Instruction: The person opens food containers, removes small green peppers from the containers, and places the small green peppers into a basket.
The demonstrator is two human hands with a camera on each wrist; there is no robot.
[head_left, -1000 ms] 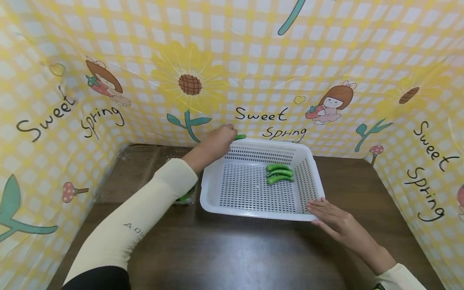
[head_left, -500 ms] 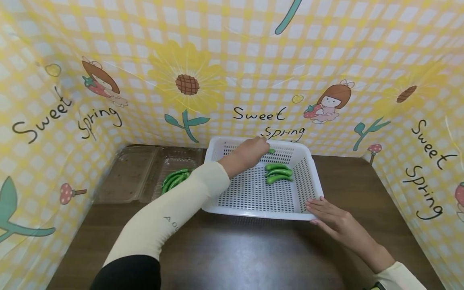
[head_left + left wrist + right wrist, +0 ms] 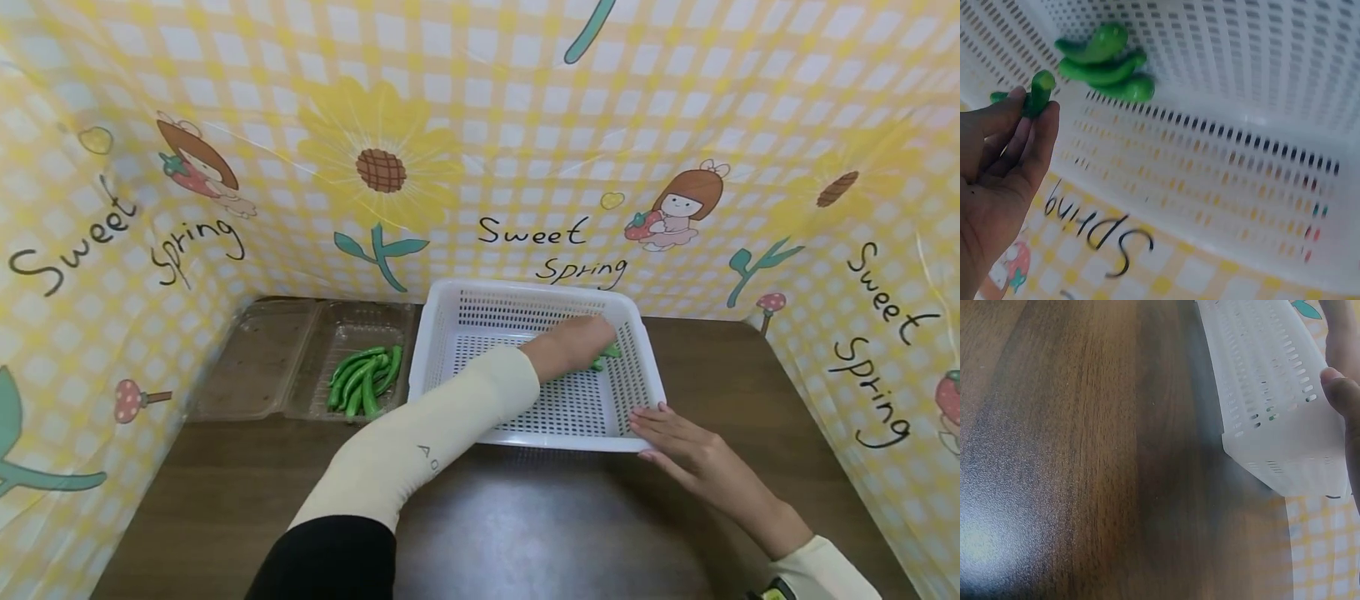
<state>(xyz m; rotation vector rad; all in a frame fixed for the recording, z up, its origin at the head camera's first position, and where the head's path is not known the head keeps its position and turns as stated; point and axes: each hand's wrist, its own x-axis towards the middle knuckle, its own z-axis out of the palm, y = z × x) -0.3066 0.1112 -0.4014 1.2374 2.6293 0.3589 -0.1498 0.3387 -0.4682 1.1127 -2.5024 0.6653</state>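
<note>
A big yellow and white checked cloth [image 3: 525, 62] stands up at the back and sides. It has flowers, girls and the words "Sweet Spring" on it. In front is a brown wooden table [image 3: 495, 525]. A white basket [image 3: 570, 408] full of little holes sits on it. Just left of the basket is a clear plastic box [image 3: 247, 358] with its lid laid open. A cream sleeve [image 3: 450, 425] covers the left arm, which reaches over the basket. The right hand [image 3: 697, 454] rests on the basket's near right corner, its fingers nearly straight and its thumb against the outside. The left hand [image 3: 573, 346] pinches one green pepper [image 3: 1040, 94] over the basket. A heap of green peppers [image 3: 366, 379] lies in the box. Three more peppers [image 3: 1107, 65] lie side by side in the basket, near the pinched one.
</note>
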